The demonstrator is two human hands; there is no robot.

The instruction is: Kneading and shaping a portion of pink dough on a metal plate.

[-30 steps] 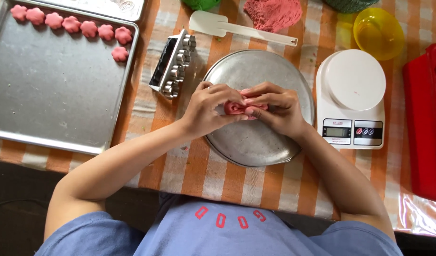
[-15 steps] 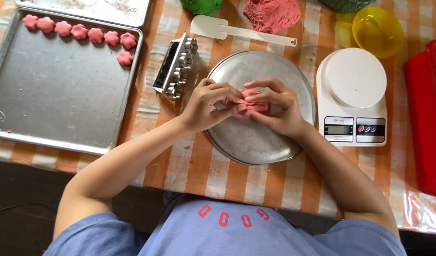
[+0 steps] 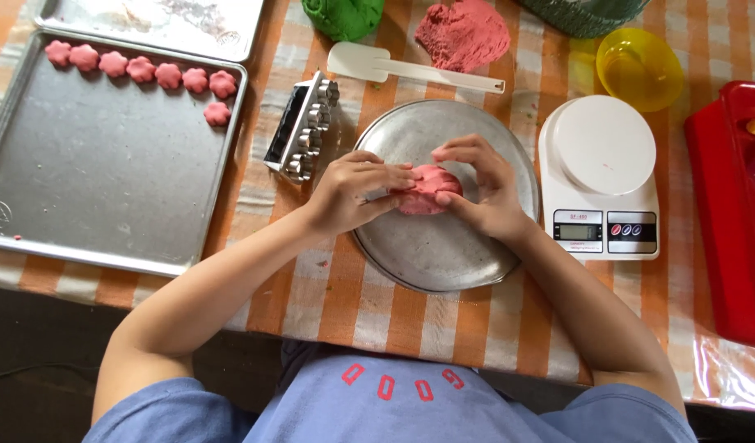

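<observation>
Both of my hands meet over a round metal plate at the table's middle. My left hand and my right hand press their fingers on a flattened piece of pink dough that rests on the plate. The left fingers cover the dough's left edge, the right fingers curl over its top and right side. A metal mould with a row of small cups lies just left of the plate.
A steel baking tray at the left holds a row of several pink flower-shaped pieces. Behind the plate lie a white spatula, a pink dough lump and a green lump. A white kitchen scale, a yellow bowl and a red tray stand at the right.
The pink dough between my fingers now shows as a wider, flatter disc. My fingers have spread over it. The view has shifted slightly.
</observation>
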